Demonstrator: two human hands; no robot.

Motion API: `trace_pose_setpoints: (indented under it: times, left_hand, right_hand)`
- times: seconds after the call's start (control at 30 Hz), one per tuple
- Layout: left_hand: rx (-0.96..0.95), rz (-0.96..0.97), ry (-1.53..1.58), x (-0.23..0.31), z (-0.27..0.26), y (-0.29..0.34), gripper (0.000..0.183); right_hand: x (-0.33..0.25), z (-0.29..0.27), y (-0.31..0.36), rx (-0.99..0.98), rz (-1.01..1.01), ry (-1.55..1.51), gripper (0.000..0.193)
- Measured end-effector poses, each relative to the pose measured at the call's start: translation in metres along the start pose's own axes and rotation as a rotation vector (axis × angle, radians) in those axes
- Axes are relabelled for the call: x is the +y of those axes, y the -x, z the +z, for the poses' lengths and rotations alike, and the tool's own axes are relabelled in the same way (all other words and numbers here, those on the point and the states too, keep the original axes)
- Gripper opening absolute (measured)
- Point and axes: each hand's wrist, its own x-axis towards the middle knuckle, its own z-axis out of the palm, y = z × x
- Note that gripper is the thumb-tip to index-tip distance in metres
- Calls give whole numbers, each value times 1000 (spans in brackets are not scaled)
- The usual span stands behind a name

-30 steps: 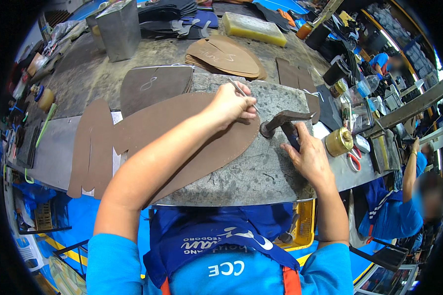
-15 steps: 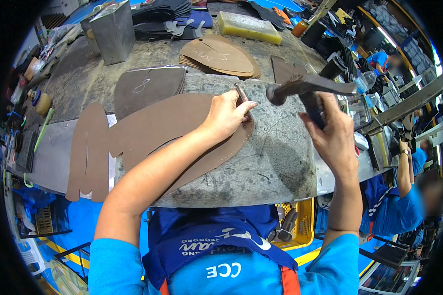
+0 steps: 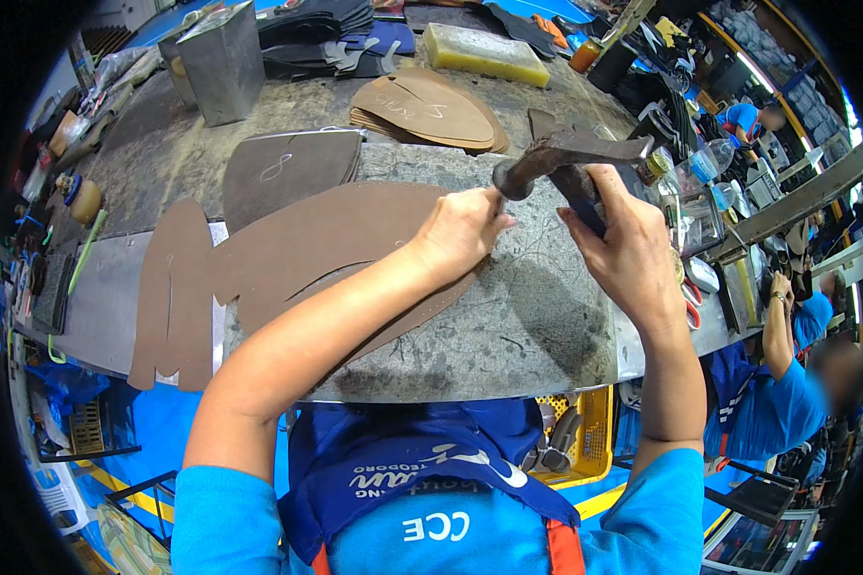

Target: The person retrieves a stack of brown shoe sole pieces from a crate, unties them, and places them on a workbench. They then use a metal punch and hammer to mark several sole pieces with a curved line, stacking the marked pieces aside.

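Observation:
My left hand [image 3: 454, 233] is closed around a slim metal punch, now almost hidden by the fingers and the hammer head. It rests at the right end of a large brown leather piece [image 3: 326, 230], whose curved edge carries a row of small holes. In my right hand [image 3: 633, 251], the fingers wrap the handle of a hammer [image 3: 575, 150]. The hammer's round face is right at the top of my left fist, over the punch; whether they touch I cannot tell. Under the leather's right end lies a scratched grey slab [image 3: 537, 316].
A narrow brown leather piece [image 3: 171, 287] lies at left. Behind are a dark stack [image 3: 292, 168], stacked brown cutouts [image 3: 431, 107], a metal tin [image 3: 222, 72] and a yellowish block [image 3: 484, 56]. A yellow basket [image 3: 599, 441] stands below the bench; a co-worker [image 3: 772, 407] is at right.
The hammer has come left and slightly down, to the top of the punch. My left hand has shifted a little right, its fingers now hiding most of the punch.

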Motion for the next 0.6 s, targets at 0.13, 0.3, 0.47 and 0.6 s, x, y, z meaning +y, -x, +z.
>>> trace_pose_setpoints:
  times: [0.13, 0.3, 0.47, 0.6]
  left_hand:
    - [-70, -390, 253, -5, -8, -2, 15]
    - [-107, -410, 198, -1, -10, -4, 20]
    - [-80, -111, 76, 5, -7, -1, 22]
    - [-98, -162, 88, 6, -10, 0, 21]
  right_hand:
    - [-4, -16, -2, 123, -53, -14, 33]
    - [-12, -31, -9, 371, 35, -99, 31]
    - [-10, -7, -5, 235, -92, -80, 30]
    - [-9, -6, -3, -58, -24, 1, 34]
